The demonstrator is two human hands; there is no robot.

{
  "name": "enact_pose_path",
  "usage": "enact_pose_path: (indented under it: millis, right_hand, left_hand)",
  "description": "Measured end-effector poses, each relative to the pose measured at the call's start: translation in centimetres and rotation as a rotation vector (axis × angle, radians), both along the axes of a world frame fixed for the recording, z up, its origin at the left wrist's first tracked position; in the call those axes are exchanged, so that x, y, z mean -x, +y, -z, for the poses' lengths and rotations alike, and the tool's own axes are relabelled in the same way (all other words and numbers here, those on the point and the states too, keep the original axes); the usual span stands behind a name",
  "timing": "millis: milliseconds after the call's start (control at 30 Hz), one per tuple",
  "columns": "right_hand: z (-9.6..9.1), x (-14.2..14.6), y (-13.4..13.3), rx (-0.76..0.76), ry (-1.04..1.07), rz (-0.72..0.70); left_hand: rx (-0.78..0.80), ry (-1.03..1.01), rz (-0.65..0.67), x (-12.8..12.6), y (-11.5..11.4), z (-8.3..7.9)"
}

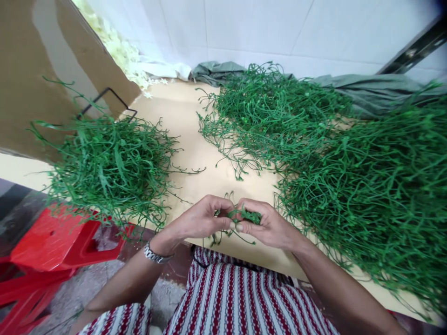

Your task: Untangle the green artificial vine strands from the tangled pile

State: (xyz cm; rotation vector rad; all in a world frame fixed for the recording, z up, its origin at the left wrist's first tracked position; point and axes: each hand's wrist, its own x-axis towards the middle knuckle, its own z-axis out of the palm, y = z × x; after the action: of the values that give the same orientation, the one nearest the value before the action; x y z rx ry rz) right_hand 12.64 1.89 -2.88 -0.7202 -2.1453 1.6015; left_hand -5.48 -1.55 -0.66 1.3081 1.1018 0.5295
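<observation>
Two hands, left hand [200, 218] & right hand [267, 227], pinched one green sprig [249, 216] btwn them over the bench [195, 116] edge, prob. for fine work, stem heaps [366, 186] in reach.

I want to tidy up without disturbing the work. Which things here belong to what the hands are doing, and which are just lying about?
In hand: left hand, right hand, both pinching a small green sprig; probably also the left pile, middle pile and right pile of similar green stems.
Lying about: cardboard sheet, heap of white petals, grey-green cloth, red stool.
</observation>
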Motion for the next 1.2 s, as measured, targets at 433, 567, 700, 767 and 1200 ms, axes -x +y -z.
enact_pose_path:
  millis: [433, 567, 700, 767, 1200]
  right_hand:
    - [-0.8, -0.3, -0.8, -0.502, -0.384, -0.027]
    - [-1.5, -0.3, -0.1, -0.413, -0.318, -0.105]
    - [-1.5, -0.4, 0.9, -0.163, -0.238, -0.260]
    - [-1.4, -0.4, 1.3, -0.054, -0.215, -0.321]
    - [-1.2, -1.3, 1.8, 0.167, -0.067, 0.164]
  left_hand:
    - [-0.273, 0.289, 0.074, -0.4, -0.4, 1.0]
    - [-0.355, 0.291, 0.105, -0.6, -0.4, 0.7]
    - [-0.357, 0.263, 0.196, -0.8, -0.5, 0.1]
    - [-0.358, 0.260, 0.255, -0.8, -0.5, -0.3]
    - [-0.072, -0.124, -0.244, 0.9, 0.8, 0.4]
